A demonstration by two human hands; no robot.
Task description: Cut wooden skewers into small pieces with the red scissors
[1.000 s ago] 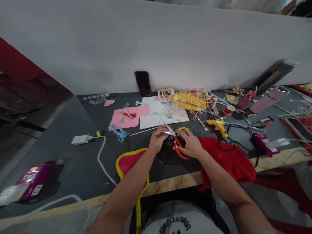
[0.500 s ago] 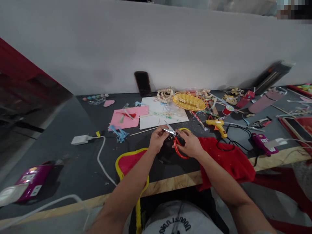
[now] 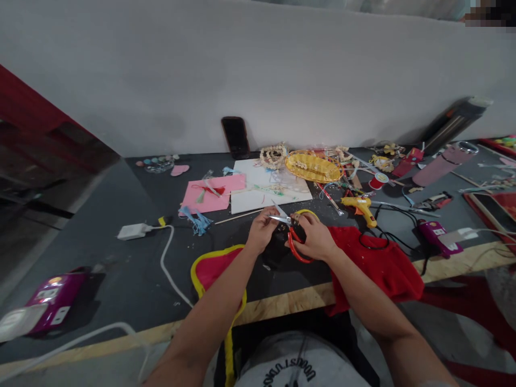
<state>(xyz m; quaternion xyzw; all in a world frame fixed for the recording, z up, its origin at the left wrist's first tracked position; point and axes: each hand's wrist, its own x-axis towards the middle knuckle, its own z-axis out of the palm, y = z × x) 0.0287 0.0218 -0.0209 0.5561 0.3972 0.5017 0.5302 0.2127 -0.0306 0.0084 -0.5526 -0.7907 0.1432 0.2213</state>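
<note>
Red-handled scissors point(image 3: 293, 244) are in my right hand point(image 3: 314, 236), their blades parted and pointing left. My left hand point(image 3: 261, 231) is closed in a pinch right at the blade tips; what sits between its fingers is too small to make out. Both hands are above the dark table point(image 3: 217, 301), close to its front edge. Beyond them lie a white board point(image 3: 245, 201) and a pink sheet point(image 3: 193, 196) with a small red tassel point(image 3: 217, 191). A light blue tassel point(image 3: 197, 221) rests at the sheet's near corner.
A yellow woven basket point(image 3: 312, 167) stands behind my hands. To the right are a yellow glue gun point(image 3: 360, 208), a red cloth point(image 3: 374, 263), a thread spool point(image 3: 378, 181) and a pink bottle point(image 3: 443, 164). A phone point(image 3: 236, 137) leans on the wall; a white cable point(image 3: 163, 258) runs at left.
The view has shifted very slightly. Both hands and the scissors keep nearly the same place, with the blades still parted at my left fingers.
</note>
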